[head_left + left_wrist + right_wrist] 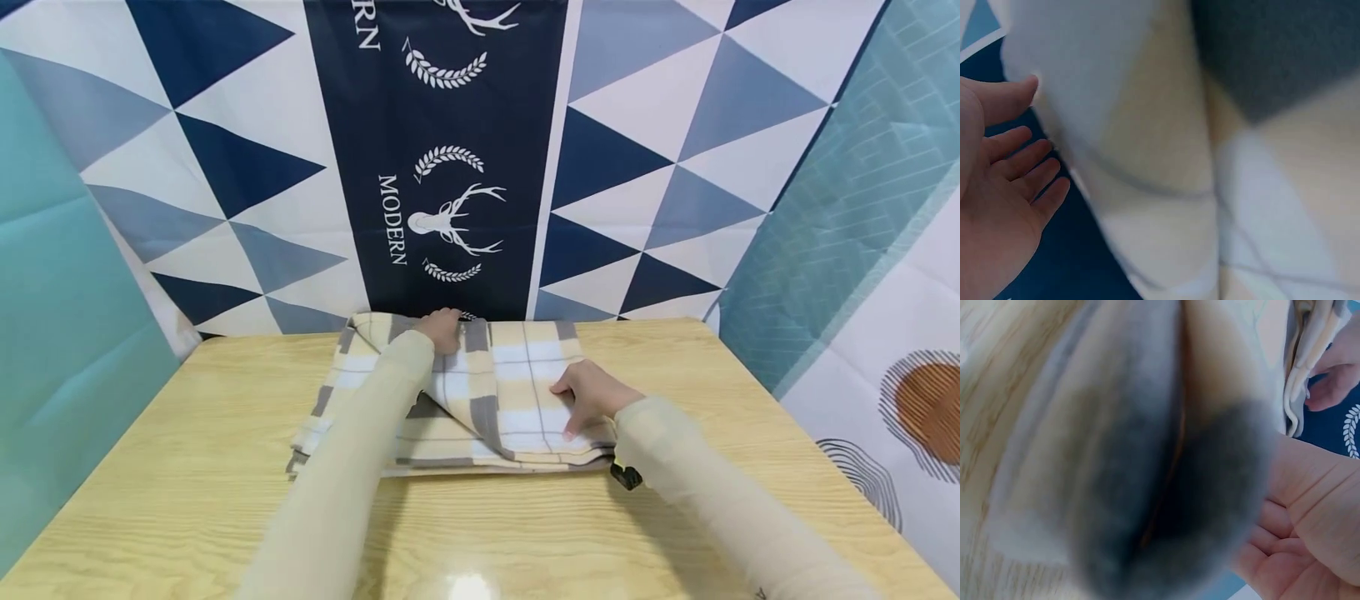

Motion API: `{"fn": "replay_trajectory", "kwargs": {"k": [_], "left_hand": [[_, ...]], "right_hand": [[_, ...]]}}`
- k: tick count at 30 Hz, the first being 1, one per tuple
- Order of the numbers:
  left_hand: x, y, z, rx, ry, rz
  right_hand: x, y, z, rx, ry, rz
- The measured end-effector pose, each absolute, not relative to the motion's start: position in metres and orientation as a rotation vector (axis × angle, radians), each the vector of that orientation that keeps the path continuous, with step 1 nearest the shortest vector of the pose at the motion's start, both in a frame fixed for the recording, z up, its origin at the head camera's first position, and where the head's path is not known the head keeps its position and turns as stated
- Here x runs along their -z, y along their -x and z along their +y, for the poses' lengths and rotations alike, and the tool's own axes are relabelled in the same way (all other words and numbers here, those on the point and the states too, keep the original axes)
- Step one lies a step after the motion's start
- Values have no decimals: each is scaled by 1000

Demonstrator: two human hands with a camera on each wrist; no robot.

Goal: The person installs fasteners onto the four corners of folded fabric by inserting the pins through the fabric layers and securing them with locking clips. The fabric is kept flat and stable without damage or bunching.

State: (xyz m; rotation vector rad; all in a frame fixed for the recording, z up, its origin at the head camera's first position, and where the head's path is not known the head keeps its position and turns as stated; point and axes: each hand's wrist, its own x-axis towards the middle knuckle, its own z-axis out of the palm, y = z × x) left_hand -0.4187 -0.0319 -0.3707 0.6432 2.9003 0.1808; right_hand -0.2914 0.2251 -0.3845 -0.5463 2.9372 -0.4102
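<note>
A folded plaid blanket (525, 400) in cream, white and grey lies on the table, with a diagonal fold running across its middle. My left hand (442, 331) is at the blanket's far edge. In the left wrist view the left thumb (1019, 100) touches the cloth edge, while the other fingers extend loosely beside it. My right hand (592, 392) rests on the blanket's right part, thumb and forefinger spread apart. Up close in the right wrist view, the layered folds (1166, 487) are blurred and cover the fingertips of the right hand (1310, 519).
The light wooden table (187, 467) extends around the blanket. Behind it hangs a sheet with blue triangles and a dark deer-print band (450, 233). Light-blue sheeting (75, 317) borders the left, and patterned sheeting (862, 333) the right. A small black object (626, 477) shows below the right wrist.
</note>
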Motion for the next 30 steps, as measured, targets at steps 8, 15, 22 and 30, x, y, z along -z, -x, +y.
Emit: {"fn": "replay_trajectory", "kwargs": {"k": [8, 15, 22, 30], "left_hand": [[383, 429, -33, -193, -596, 2916], [386, 430, -33, -175, -643, 2944], [382, 426, -41, -235, -699, 2987], [358, 418, -67, -362, -781, 2931]], "right_hand": [[381, 291, 225, 458, 556, 2921], [382, 289, 227, 435, 534, 2908], [382, 287, 227, 463, 539, 2908], [383, 290, 228, 471, 495, 2902]]}}
